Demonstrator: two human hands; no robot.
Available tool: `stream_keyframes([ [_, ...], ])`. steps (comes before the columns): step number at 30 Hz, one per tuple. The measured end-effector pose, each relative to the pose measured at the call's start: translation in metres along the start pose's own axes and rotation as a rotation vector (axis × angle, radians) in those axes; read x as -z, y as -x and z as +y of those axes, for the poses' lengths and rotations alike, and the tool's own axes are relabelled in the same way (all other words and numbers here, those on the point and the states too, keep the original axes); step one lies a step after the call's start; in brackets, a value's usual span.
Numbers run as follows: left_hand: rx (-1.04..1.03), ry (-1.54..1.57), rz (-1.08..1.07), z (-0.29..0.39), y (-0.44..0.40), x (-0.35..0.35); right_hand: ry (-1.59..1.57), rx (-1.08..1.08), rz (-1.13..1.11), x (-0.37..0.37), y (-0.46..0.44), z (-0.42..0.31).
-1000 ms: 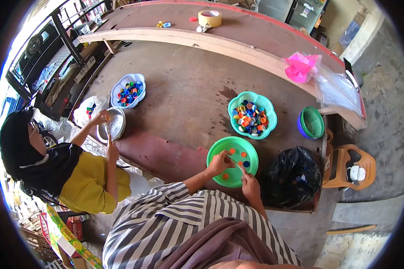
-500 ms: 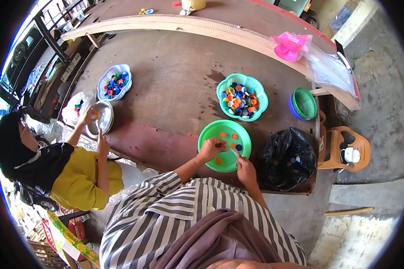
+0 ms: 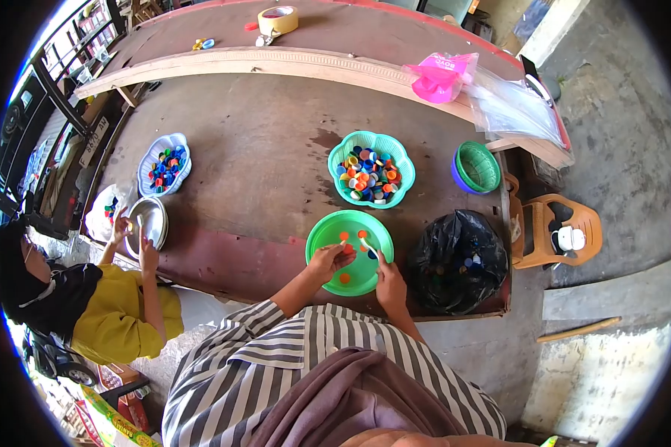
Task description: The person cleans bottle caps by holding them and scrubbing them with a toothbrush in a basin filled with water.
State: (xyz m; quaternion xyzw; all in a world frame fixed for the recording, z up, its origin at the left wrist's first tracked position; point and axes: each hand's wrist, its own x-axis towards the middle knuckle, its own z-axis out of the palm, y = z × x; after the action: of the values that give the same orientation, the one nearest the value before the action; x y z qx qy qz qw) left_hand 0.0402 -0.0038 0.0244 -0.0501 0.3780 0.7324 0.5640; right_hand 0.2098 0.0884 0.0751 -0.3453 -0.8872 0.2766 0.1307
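In front of me stands a green basin (image 3: 319, 237) with several orange bottle caps (image 3: 344, 279) and a dark blue cap (image 3: 372, 254) at its bottom. Over its left side, my left hand (image 3: 325, 264) is closed on an orange-red bottle cap (image 3: 348, 249). My right hand (image 3: 391, 284), at the basin's right rim, grips a slim white toothbrush (image 3: 367, 244). Its tip points up and left over the basin, apart from the held cap. Behind the basin, a turquoise scalloped basket (image 3: 389, 143) holds many mixed-colour caps.
A black plastic bag (image 3: 440, 277) with caps inside lies right of the basin. Green and blue baskets (image 3: 479, 165) sit nested behind it. At left, a co-worker in a yellow top (image 3: 123, 328) works beside a metal bowl (image 3: 156, 216) and a pale blue basket (image 3: 145, 167) of caps.
My hands have moved apart, and the toothbrush has come away from the cap in my left hand. The view has shifted, so the table appears lower and further left.
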Motion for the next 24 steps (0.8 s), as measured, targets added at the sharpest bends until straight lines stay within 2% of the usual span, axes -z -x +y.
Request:
stream_keyframes([
  [3, 0.017, -0.005, 0.007, 0.005, 0.004, -0.001, -0.147, 0.184, -0.018, 0.007, 0.006, -0.015],
  [7, 0.077, -0.068, 0.038, 0.007, 0.004, -0.002, -0.010, 0.111, -0.073, -0.003, 0.004, -0.003],
  [10, 0.081, -0.051, 0.066, 0.004, 0.001, 0.003, -0.018, 0.011, 0.015, 0.003, 0.000, -0.007],
  [12, 0.073, -0.050, 0.051, 0.004, 0.000, 0.006, -0.051, 0.185, -0.123, 0.004, 0.007, -0.017],
  [14, 0.068, -0.047, 0.028, 0.003, 0.000, 0.006, -0.057, 0.128, -0.120, -0.006, 0.004, -0.006],
  [16, 0.071, -0.033, 0.048, 0.007, 0.006, -0.003, 0.062, -0.032, -0.057, -0.001, -0.004, -0.002],
  [17, 0.066, -0.031, 0.046, 0.007, 0.004, -0.002, 0.063, -0.027, -0.055, -0.002, -0.005, -0.003],
  [19, 0.055, -0.036, 0.062, 0.007, 0.003, 0.003, -0.065, 0.193, -0.004, -0.004, 0.000, -0.010],
  [20, 0.058, -0.039, 0.069, 0.005, 0.004, 0.006, -0.071, 0.190, -0.008, -0.008, 0.003, -0.009],
  [22, 0.046, -0.036, 0.083, 0.009, 0.000, 0.004, -0.001, 0.083, -0.087, -0.009, -0.004, -0.011],
  [23, 0.043, -0.034, 0.078, 0.009, 0.000, 0.004, 0.117, -0.098, -0.155, -0.007, -0.009, -0.010],
  [24, 0.040, -0.030, 0.075, 0.009, 0.001, 0.003, 0.095, -0.132, -0.170, -0.006, -0.015, -0.002],
])
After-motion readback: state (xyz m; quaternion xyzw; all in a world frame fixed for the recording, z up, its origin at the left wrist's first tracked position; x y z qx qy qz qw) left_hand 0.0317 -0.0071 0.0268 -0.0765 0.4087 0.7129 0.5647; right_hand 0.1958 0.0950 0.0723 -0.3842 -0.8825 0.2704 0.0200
